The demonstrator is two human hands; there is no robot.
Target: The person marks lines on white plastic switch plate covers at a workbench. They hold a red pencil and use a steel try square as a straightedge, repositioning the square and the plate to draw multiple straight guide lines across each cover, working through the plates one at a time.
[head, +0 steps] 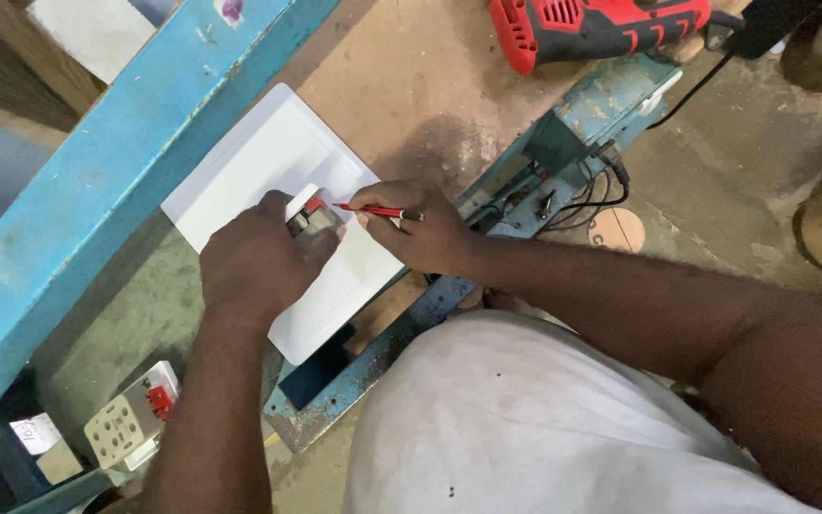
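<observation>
Two hands meet over a white plate (pixel 268 167) lying flat on the counter (pixel 411 67) in the head view. The left hand (pixel 254 262) is closed on a small block (pixel 311 221), pressing it against the plate. The right hand (pixel 420 228) pinches a red pencil (pixel 378 211), its tip touching the block's edge. Marking looks to be the step in hand; a clean line calls for the block to sit steady. A red power tool (pixel 601 27) lies well apart, and a socket (pixel 130 419) sits lower left.
</observation>
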